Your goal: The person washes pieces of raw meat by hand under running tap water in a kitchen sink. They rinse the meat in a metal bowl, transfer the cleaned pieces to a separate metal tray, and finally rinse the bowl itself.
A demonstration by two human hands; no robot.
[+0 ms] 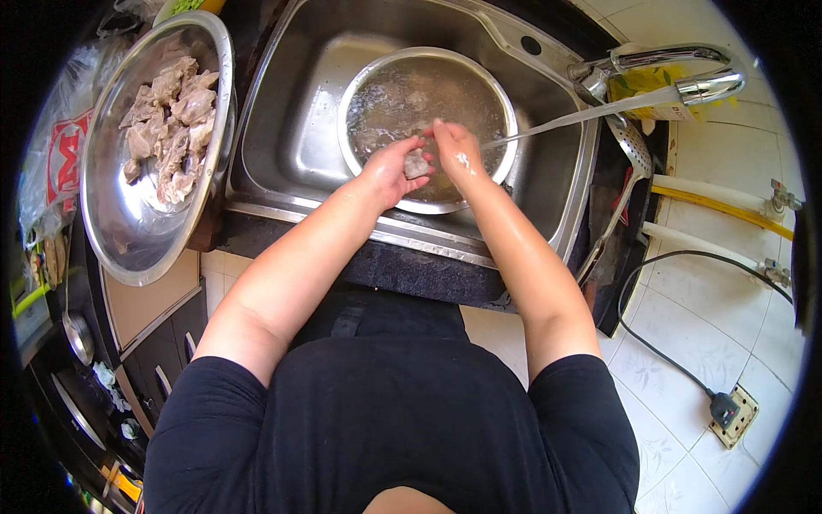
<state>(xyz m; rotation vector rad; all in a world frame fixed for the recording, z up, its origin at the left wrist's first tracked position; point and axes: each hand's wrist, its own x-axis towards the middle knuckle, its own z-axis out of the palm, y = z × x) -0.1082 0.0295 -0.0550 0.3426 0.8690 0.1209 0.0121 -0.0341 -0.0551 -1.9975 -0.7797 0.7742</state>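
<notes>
A round metal basin (349, 96) of cloudy water stands in the steel sink (295, 163). Over its near part, my left hand (394, 171) is closed around a small greyish piece of meat (417, 164), its fingers curled. Close beside it, my right hand (455, 151) is raised with its fingers toward the left one; whether it touches the meat is hard to make out. Water streams from the chrome faucet (709, 86) at the right and runs down into the basin next to my right wrist. Pale cooked-looking meat pieces (175, 116) lie in a large steel bowl (107, 197) on the left.
A slotted skimmer (629, 150) rests along the sink's right side. Pipes with valves (779, 199) and a black plug (724, 409) in a socket are on the tiled wall. Plastic bags (60, 146) sit beyond the bowl. The dark counter edge (419, 270) runs before me.
</notes>
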